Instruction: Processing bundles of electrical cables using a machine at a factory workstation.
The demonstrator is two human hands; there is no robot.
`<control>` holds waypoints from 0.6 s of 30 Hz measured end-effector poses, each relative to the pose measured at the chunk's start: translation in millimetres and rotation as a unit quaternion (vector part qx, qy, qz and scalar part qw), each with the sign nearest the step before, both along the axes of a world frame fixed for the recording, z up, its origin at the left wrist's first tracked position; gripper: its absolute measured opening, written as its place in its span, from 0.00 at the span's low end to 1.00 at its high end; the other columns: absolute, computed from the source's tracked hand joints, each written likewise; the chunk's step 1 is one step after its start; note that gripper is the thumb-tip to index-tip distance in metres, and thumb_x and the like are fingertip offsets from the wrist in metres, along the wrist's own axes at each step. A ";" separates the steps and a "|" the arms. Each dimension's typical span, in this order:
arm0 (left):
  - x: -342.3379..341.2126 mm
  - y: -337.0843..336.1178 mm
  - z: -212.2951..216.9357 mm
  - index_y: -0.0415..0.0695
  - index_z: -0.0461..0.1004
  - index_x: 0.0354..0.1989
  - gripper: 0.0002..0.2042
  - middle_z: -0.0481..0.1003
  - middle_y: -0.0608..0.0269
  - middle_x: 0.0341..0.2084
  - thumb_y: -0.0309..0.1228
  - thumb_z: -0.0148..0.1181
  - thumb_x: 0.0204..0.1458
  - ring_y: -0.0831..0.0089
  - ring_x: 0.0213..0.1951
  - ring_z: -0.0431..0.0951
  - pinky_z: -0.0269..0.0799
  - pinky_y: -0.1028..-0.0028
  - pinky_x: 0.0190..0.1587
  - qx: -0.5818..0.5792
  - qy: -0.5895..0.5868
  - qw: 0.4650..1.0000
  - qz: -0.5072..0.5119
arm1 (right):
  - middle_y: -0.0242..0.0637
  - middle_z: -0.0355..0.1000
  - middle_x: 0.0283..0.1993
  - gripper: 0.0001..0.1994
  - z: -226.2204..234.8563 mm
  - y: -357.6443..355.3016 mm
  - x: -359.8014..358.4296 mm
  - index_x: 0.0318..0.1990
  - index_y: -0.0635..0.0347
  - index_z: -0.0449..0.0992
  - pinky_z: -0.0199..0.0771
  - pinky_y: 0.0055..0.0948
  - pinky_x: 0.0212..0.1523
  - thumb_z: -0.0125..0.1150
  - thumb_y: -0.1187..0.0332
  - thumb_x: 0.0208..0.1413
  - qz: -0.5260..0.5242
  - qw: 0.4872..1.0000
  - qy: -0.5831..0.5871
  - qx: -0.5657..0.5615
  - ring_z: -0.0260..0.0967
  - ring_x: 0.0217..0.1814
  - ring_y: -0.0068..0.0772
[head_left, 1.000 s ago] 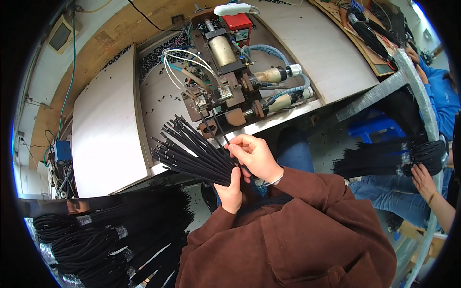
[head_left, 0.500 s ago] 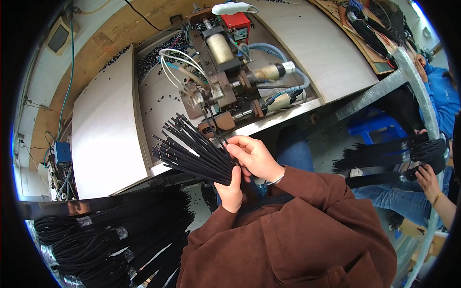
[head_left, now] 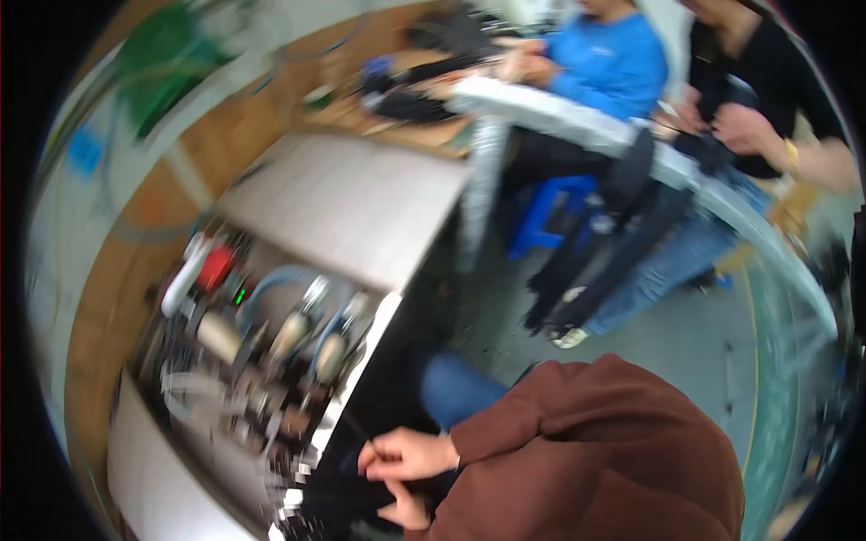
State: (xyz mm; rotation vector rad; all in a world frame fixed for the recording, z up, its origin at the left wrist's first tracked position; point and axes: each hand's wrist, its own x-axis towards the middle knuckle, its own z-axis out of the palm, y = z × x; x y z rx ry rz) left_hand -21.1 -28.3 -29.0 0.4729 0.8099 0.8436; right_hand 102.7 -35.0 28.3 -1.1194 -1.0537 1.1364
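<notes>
The whole picture is smeared by motion. My left hand (head_left: 408, 510), low in the picture, is closed round a bundle of black cords (head_left: 338, 494), whose light-tipped ends fan out to the left by the table edge. Just above it my right hand (head_left: 410, 453) is closed, fingertips pinched together, with a thin dark cord faintly showing at them. To the left stands the bench machine (head_left: 262, 374), with pale cylinders, hoses and a red box (head_left: 216, 269). Both hands are apart from the machine.
Pale table panels (head_left: 352, 194) flank the machine. A wrapped silvery rail (head_left: 559, 113) crosses the upper right. Beyond it are a person in blue (head_left: 613, 59) and a person in black (head_left: 767, 99) who handles black cord bundles (head_left: 622, 225). A blue stool (head_left: 550, 216) stands there.
My view has swung to the right, so the machine now lies at the left and both co-workers show more fully. My hands have drawn away from the machine, the bundle still in the left.
</notes>
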 end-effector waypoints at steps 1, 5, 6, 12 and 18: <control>6.1 -5.8 -9.1 0.38 0.62 0.51 0.19 0.69 0.60 0.38 0.35 0.51 0.54 0.74 0.37 0.71 0.69 0.77 0.40 0.081 0.040 0.993 0.076 | 0.34 0.71 0.36 0.10 2.0 -6.3 4.4 0.40 0.63 0.71 0.68 0.20 0.34 0.54 0.67 0.53 0.026 1.000 0.000 0.002 0.68 0.35 0.19; 4.7 -0.1 18.7 0.35 0.73 0.35 0.12 0.74 0.53 0.34 0.33 0.55 0.51 0.63 0.39 0.72 0.65 0.70 0.46 0.332 0.225 0.914 -0.066 | 0.39 0.67 0.44 0.13 -4.1 -56.0 40.9 0.43 0.64 0.69 0.68 0.25 0.39 0.53 0.66 0.53 0.013 0.986 -0.167 0.013 0.67 0.43 0.28; 4.9 -0.6 22.3 0.34 0.73 0.35 0.11 0.74 0.53 0.34 0.31 0.54 0.51 0.63 0.37 0.73 0.66 0.70 0.44 0.365 0.254 0.891 -0.087 | 0.39 0.67 0.44 0.13 -15.0 -68.3 48.0 0.43 0.64 0.69 0.68 0.25 0.39 0.53 0.66 0.53 0.002 0.986 -0.169 0.012 0.67 0.43 0.28; 10.5 4.4 8.7 0.32 0.73 0.35 0.09 0.74 0.51 0.30 0.27 0.56 0.49 0.64 0.31 0.73 0.70 0.69 0.35 0.401 0.292 0.861 -0.117 | 0.42 0.64 0.49 0.11 -133.4 -129.5 90.5 0.40 0.63 0.70 0.57 0.38 0.54 0.51 0.68 0.52 -0.118 0.862 -0.489 0.055 0.57 0.57 0.42; 20.6 -2.2 7.4 0.31 0.72 0.34 0.09 0.74 0.50 0.31 0.26 0.56 0.49 0.64 0.31 0.73 0.70 0.69 0.36 0.423 0.337 0.840 -0.043 | 0.40 0.64 0.49 0.05 -124.3 -124.4 97.6 0.32 0.60 0.73 0.57 0.39 0.55 0.51 0.72 0.48 -0.106 0.897 -0.427 0.038 0.56 0.58 0.40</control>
